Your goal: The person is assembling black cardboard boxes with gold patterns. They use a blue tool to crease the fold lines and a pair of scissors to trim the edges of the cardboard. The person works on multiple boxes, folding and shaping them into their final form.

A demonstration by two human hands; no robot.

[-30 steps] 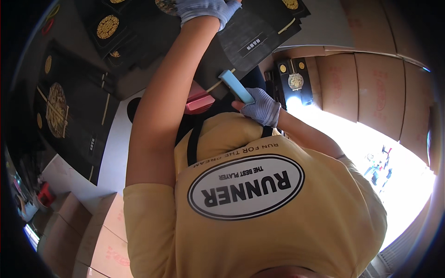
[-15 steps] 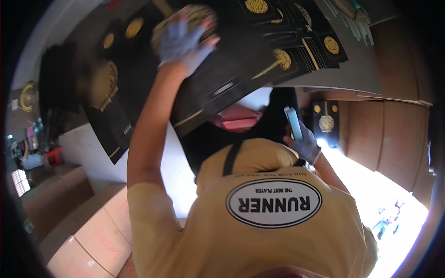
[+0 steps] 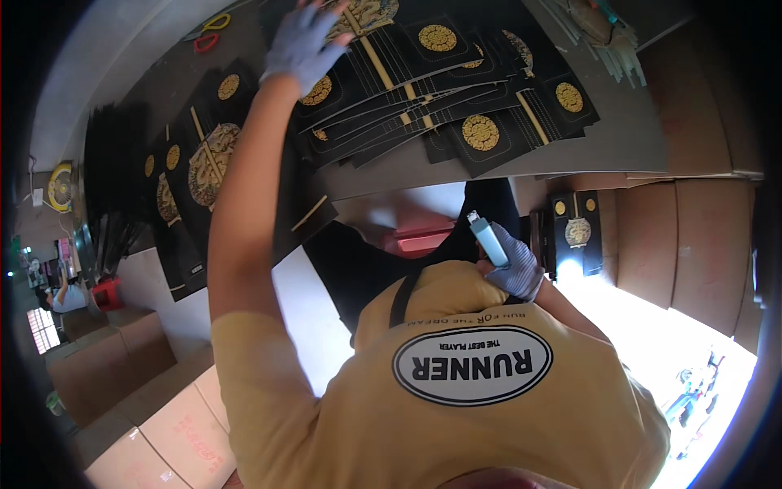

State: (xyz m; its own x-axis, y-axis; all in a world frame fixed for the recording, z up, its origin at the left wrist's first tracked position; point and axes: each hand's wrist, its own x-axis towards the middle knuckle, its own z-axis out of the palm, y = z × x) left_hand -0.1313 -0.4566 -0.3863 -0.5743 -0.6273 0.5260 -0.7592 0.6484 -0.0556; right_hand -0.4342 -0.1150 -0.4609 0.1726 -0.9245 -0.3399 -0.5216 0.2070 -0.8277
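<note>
Left hand: fingers spreading, gripping nothing visible; lying over the upper-left part of the fanned black sheets, across a gold-patterned one. Whether they are pressing down, cannot tell. Right hand: fingers closing around the blue tool, its metal tip pointing up and away from the palm. Tool staying below the table edge, apart from the sheets.

Surroundings, left to right: cartons standing at lower left; more black sheets overhanging the table; red-and-yellow scissors lying beyond them. Left forearm crossing in front, hiding part of these sheets. Red object showing below the table edge, left of the tool; kind unclear. Black panel standing just right of the right hand; thin rods lying at upper right; tall boxes lining the right side.
</note>
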